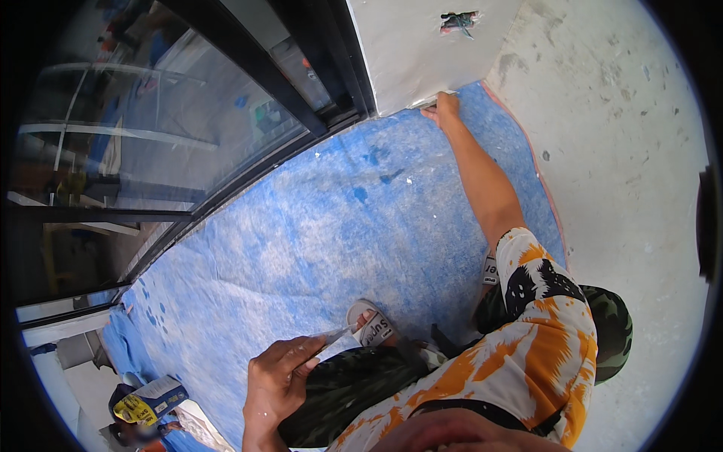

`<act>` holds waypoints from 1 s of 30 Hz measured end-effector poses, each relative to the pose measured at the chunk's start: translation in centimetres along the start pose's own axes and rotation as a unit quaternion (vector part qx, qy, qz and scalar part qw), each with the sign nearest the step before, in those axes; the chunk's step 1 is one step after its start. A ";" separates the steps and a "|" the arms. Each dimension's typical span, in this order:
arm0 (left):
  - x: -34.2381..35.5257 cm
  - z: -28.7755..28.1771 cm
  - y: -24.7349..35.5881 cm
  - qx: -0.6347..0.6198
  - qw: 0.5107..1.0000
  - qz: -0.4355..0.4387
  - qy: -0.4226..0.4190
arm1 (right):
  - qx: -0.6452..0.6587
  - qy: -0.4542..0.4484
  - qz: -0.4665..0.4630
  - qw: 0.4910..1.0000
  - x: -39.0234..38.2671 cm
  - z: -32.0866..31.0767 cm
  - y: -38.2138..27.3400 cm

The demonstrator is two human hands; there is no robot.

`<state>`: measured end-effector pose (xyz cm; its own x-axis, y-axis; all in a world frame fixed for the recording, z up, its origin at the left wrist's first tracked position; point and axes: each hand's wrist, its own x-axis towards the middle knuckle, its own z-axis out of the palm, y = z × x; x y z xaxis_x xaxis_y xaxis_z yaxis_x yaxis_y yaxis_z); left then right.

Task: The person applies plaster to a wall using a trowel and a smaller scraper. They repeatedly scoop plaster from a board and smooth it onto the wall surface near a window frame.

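Near the lower middle, my left hand is closed around a putty knife; its pale, thin blade points toward my sandal. My right arm stretches far forward to the foot of the white wall. There my right hand is bent at the wall's lower edge, just above the blue floor sheet. Its fingers are closed on something thin and pale along that edge, too small and partly covered to name.
Black-framed glass doors run along the left. An opening with loose wires sits in the wall. Bare concrete floor lies right of the sheet. A yellow and dark blue bag stands at lower left. My sandalled foot rests on the sheet.
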<state>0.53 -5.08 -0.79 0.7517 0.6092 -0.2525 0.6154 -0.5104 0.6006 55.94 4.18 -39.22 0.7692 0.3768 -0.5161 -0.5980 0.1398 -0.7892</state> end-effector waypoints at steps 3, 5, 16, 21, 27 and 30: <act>-0.4 0.0 -0.2 0.005 1.000 -0.011 0.006 | -0.001 -0.022 -0.016 1.000 0.0 0.8 -0.5; -0.4 -0.2 -0.2 -0.003 1.000 -0.021 0.005 | -0.002 -0.028 -0.030 0.999 -0.1 1.6 -1.9; -0.1 -0.4 -2.0 -0.035 0.999 -0.032 0.011 | 0.002 -0.068 -0.050 0.996 -11.4 -3.4 -9.2; 2.5 -3.3 -4.1 -0.443 0.831 -0.216 0.256 | 0.119 -0.254 -0.009 0.960 -26.0 0.7 -1.3; 6.0 -3.0 -11.3 -0.734 0.632 -0.222 0.112 | -0.221 -0.567 -0.591 0.529 -41.6 7.9 2.1; 3.9 -3.4 -12.4 -0.786 0.572 -0.136 0.191 | -0.387 -0.520 -0.544 0.534 -43.3 9.6 1.6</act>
<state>-4.97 5.66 -6.65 0.3877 0.7776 -0.4950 -0.5011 0.6285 0.5949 19.54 -3.09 -14.90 -0.2139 0.8190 0.5325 0.6560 0.5243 -0.5429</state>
